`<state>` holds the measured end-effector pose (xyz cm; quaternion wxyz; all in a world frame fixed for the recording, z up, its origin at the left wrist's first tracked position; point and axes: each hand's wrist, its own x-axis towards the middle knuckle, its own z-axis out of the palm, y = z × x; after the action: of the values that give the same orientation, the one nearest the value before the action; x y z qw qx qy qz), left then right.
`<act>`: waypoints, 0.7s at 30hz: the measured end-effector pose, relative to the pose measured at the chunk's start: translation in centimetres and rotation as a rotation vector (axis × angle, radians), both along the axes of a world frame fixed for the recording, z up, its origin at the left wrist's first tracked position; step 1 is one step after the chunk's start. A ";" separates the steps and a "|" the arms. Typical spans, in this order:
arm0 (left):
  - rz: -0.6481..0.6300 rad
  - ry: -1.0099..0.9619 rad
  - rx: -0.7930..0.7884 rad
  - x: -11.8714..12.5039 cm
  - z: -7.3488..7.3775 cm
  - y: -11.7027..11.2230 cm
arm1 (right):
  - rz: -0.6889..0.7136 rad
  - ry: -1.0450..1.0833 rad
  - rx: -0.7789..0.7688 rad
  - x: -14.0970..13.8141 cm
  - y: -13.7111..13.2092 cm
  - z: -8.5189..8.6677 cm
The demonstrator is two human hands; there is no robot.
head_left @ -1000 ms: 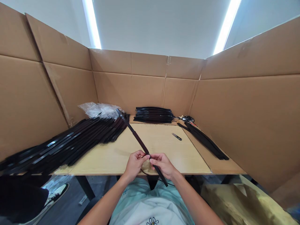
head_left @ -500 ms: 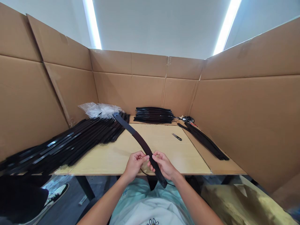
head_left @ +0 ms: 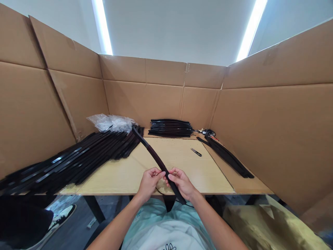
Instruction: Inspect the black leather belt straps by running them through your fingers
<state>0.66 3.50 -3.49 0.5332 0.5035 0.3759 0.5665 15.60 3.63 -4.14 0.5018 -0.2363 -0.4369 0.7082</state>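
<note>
A long, curved black rubber strip [head_left: 153,156] runs from my hands up across the tabletop, its far end over the edge of a large pile. My left hand [head_left: 149,183] pinches it from the near side. My right hand [head_left: 181,183] grips it just beside my left, and its lower end sticks out below the table edge. A thin black cord [head_left: 166,195] hangs beneath my hands. The nearest other object is a small snipping blade [head_left: 196,152], lying on the pale wood board [head_left: 122,178] to the right.
Several black strips lie in a wide pile [head_left: 78,161] at left, in a stack [head_left: 170,128] at the back and in a row [head_left: 229,156] at right. Behind them are a plastic bag [head_left: 110,123] and a small cable bundle [head_left: 207,132]. Cardboard walls [head_left: 145,100] enclose three sides.
The strip has turned in my hands, from showing its wide face to nearly edge-on. Its far end has swung right, and my hands have hardly moved.
</note>
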 end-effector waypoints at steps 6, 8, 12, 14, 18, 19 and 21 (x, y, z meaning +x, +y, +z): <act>0.004 0.010 0.010 -0.1 -0.2 0.1 | 0.008 -0.053 0.027 0.0 0.5 -0.8; 0.011 0.024 0.010 -0.1 -0.1 0.1 | 0.004 -0.062 0.022 0.0 0.5 -0.9; -0.026 0.012 -0.004 -0.3 0.0 0.1 | 0.008 -0.094 0.043 -0.1 0.4 -0.9; -0.047 0.013 -0.011 -0.4 0.1 0.0 | 0.001 -0.120 0.057 -0.1 0.4 -0.8; -0.075 0.035 -0.007 -0.4 0.1 -0.2 | -0.044 -0.172 0.068 -0.1 0.3 -0.6; -0.083 0.038 -0.008 -0.5 0.1 -0.2 | -0.050 -0.182 0.068 -0.1 0.3 -0.5; -0.097 0.037 -0.017 -0.5 0.1 -0.3 | -0.053 -0.194 0.073 -0.1 0.3 -0.4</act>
<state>0.16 3.23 -3.44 0.5571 0.5269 0.3657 0.5275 15.51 3.90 -4.54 0.4841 -0.2966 -0.5024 0.6521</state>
